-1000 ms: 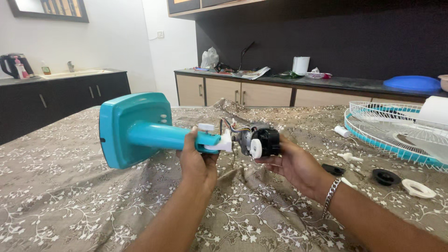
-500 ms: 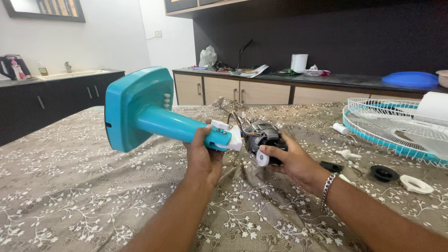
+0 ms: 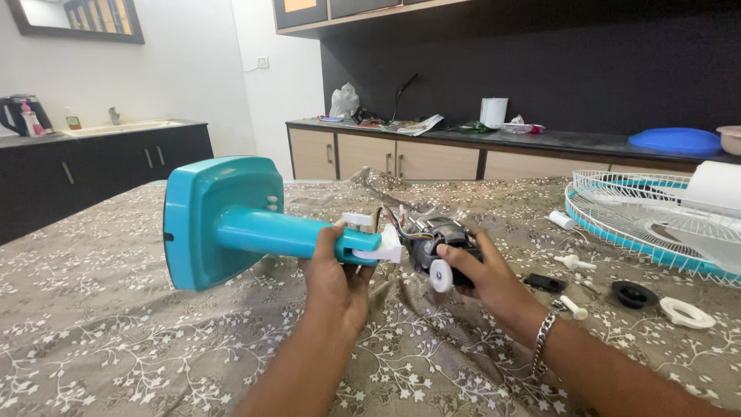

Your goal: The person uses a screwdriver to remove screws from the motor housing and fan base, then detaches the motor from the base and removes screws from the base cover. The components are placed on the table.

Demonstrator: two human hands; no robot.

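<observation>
A teal fan stand (image 3: pixel 224 220) lies sideways, its square base to the left and its stem pointing right. My left hand (image 3: pixel 336 274) grips the stem just before its white neck joint (image 3: pixel 382 247). Beyond the joint hangs the bare fan motor (image 3: pixel 436 235), grey and black with coloured wires. My right hand (image 3: pixel 482 278) is wrapped around the motor from the right, beside a small white knob (image 3: pixel 441 275) on its near side. A metal bracelet (image 3: pixel 544 336) sits on my right wrist.
Everything rests over a brown floral cloth (image 3: pixel 116 340). At right lie a white and teal fan grille (image 3: pixel 648 220), a white blade part (image 3: pixel 718 189), black rings (image 3: pixel 634 293), a white ring (image 3: pixel 687 313) and small white pegs (image 3: pixel 575 262). A dark counter (image 3: pixel 540 139) runs behind.
The stand's base, raised half a second ago, has dropped back lower toward the cloth. My right hand has shifted its hold around the motor, and the white knob now faces me.
</observation>
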